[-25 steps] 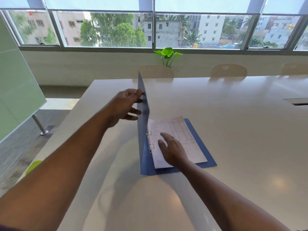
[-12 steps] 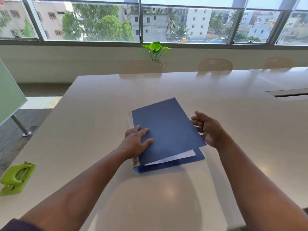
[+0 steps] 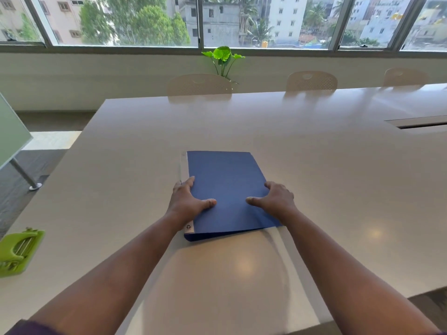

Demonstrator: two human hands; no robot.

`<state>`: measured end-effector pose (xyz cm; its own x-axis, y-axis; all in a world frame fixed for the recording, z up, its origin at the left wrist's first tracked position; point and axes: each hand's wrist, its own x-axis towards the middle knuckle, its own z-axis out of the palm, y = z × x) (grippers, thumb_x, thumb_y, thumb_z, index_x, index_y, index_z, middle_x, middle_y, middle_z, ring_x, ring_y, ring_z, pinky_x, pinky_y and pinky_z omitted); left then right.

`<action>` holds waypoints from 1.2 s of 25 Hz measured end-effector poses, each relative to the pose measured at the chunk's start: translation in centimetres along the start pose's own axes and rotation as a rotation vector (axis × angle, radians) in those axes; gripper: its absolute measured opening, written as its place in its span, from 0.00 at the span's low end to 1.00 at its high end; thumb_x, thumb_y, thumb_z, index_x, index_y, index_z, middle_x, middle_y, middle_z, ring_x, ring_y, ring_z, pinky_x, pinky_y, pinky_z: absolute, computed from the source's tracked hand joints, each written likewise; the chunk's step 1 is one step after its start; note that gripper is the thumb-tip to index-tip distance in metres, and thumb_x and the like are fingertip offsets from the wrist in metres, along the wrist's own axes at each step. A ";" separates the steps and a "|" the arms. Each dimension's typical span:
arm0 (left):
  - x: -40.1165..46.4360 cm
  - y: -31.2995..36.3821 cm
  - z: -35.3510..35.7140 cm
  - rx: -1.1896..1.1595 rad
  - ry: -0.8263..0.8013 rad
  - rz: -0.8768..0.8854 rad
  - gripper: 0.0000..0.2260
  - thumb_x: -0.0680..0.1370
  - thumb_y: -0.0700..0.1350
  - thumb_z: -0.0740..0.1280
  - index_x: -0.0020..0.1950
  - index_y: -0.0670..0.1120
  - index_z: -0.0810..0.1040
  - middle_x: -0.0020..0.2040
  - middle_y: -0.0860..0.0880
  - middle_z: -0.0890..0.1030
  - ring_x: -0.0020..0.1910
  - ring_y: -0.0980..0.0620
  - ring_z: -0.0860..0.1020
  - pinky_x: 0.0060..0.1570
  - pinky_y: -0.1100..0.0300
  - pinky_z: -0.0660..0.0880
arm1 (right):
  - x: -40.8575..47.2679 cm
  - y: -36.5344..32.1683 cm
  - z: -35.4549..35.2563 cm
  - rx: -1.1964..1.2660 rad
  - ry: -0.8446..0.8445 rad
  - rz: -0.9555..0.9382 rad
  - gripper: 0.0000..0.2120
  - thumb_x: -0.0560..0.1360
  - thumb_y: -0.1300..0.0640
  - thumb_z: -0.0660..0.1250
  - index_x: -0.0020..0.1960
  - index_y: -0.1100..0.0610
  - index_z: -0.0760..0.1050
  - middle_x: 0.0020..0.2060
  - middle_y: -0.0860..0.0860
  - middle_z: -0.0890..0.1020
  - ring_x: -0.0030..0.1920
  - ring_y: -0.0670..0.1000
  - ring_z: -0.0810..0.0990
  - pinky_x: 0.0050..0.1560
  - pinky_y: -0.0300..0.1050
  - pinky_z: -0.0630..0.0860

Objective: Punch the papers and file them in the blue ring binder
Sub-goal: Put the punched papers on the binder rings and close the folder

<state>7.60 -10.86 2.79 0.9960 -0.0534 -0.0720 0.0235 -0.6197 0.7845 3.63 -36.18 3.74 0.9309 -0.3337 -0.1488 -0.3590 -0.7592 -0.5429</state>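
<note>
Head view: the blue ring binder [image 3: 227,189] lies closed and flat near the middle of the pale bench [image 3: 314,165], its spine toward the person's left. A second ago its cover stood upright with a printed sheet lying on the rings; half a second ago the cover was down but a white corner of paper poked out at the near edge. Now no paper shows at that edge, and the binder sits squarer to the person.

The left hand [image 3: 186,204] rests open on the spine side, fingers along the edge and thumb spread across the cover. The right hand [image 3: 275,201] mirrors it on the opposite edge, palm down. Neither is clenched; whether the right fingertips curl under the cover edge I cannot tell.

The green hole punch [image 3: 17,252] sits well apart at the left edge of the bench, untouched.

With the sheets apparently inside and the cover shut, the filing looks essentially finished; what remains is likely only letting go.
</note>
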 end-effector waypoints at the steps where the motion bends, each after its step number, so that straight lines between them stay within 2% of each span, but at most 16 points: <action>1: 0.2 -0.3 -0.5 0.001 0.009 -0.009 0.48 0.66 0.55 0.82 0.80 0.46 0.63 0.73 0.44 0.68 0.72 0.45 0.68 0.73 0.52 0.66 | -0.1 -0.6 0.6 -0.051 -0.003 -0.017 0.44 0.69 0.34 0.74 0.76 0.56 0.67 0.71 0.56 0.74 0.72 0.57 0.71 0.71 0.55 0.65; 4: 1.0 -2.1 -3.3 0.047 0.029 -0.038 0.48 0.65 0.55 0.82 0.80 0.46 0.65 0.73 0.45 0.67 0.73 0.45 0.68 0.73 0.51 0.66 | -0.7 -3.0 2.8 -0.125 -0.033 -0.083 0.43 0.70 0.31 0.70 0.77 0.54 0.66 0.71 0.57 0.71 0.71 0.59 0.69 0.70 0.53 0.63; 7: 1.6 -4.4 -6.7 0.131 0.042 -0.064 0.45 0.67 0.56 0.81 0.79 0.47 0.66 0.77 0.46 0.63 0.75 0.46 0.66 0.74 0.51 0.65 | -1.7 -5.4 5.4 -0.139 -0.045 -0.169 0.37 0.72 0.30 0.67 0.74 0.50 0.70 0.68 0.56 0.69 0.67 0.60 0.67 0.70 0.51 0.63; 11: 1.3 -6.0 -8.5 0.163 0.026 -0.040 0.40 0.72 0.57 0.77 0.80 0.51 0.65 0.81 0.45 0.54 0.78 0.46 0.61 0.75 0.53 0.62 | -2.0 -6.9 7.9 -0.160 -0.033 -0.204 0.32 0.74 0.29 0.61 0.71 0.47 0.69 0.71 0.54 0.66 0.69 0.60 0.63 0.68 0.57 0.62; 15: 1.0 -5.8 -8.1 0.232 -0.005 0.005 0.38 0.75 0.60 0.72 0.81 0.52 0.62 0.82 0.45 0.48 0.80 0.46 0.59 0.74 0.54 0.61 | -1.5 -6.8 8.6 -0.281 -0.051 -0.224 0.39 0.74 0.25 0.51 0.78 0.45 0.59 0.79 0.55 0.57 0.77 0.61 0.54 0.72 0.61 0.56; 18: 1.1 -5.8 -8.1 0.394 -0.056 -0.009 0.40 0.75 0.69 0.66 0.82 0.57 0.56 0.83 0.45 0.42 0.81 0.46 0.57 0.75 0.51 0.61 | -1.3 -6.9 8.7 -0.374 -0.102 -0.229 0.43 0.73 0.23 0.43 0.82 0.43 0.47 0.82 0.57 0.47 0.81 0.61 0.45 0.75 0.63 0.48; 20: 1.2 -5.5 -8.0 0.584 -0.098 -0.026 0.43 0.73 0.76 0.58 0.83 0.61 0.49 0.83 0.47 0.37 0.82 0.45 0.50 0.77 0.48 0.58 | -1.3 -6.9 8.9 -0.413 -0.119 -0.235 0.44 0.73 0.22 0.41 0.82 0.43 0.43 0.82 0.58 0.44 0.81 0.61 0.42 0.76 0.64 0.47; 23: 1.3 -5.0 -7.3 0.858 -0.121 0.023 0.43 0.71 0.80 0.46 0.82 0.63 0.40 0.83 0.47 0.35 0.82 0.41 0.39 0.78 0.44 0.47 | -1.1 -7.1 8.6 -0.469 -0.108 -0.231 0.44 0.72 0.22 0.43 0.82 0.43 0.47 0.82 0.57 0.47 0.81 0.61 0.46 0.74 0.64 0.50; 27: 1.4 -4.6 -7.0 0.882 -0.158 0.031 0.43 0.72 0.79 0.46 0.82 0.62 0.40 0.83 0.46 0.35 0.81 0.41 0.35 0.78 0.45 0.43 | -0.7 -7.5 8.1 -0.505 -0.072 -0.228 0.41 0.72 0.23 0.46 0.76 0.46 0.58 0.80 0.57 0.55 0.77 0.60 0.55 0.70 0.62 0.56; 30: 1.6 -4.6 -6.9 0.889 -0.165 0.031 0.43 0.72 0.79 0.46 0.82 0.61 0.41 0.83 0.46 0.36 0.81 0.41 0.35 0.78 0.45 0.43 | -0.7 -7.1 8.5 -0.480 -0.055 -0.244 0.40 0.72 0.23 0.45 0.75 0.46 0.59 0.81 0.55 0.54 0.77 0.59 0.55 0.69 0.62 0.56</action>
<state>9.66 -2.63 3.31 0.9683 -0.1493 -0.2003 -0.1468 -0.9888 0.0276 6.15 -25.80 0.71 0.9886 -0.0959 -0.1159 -0.1109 -0.9852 -0.1307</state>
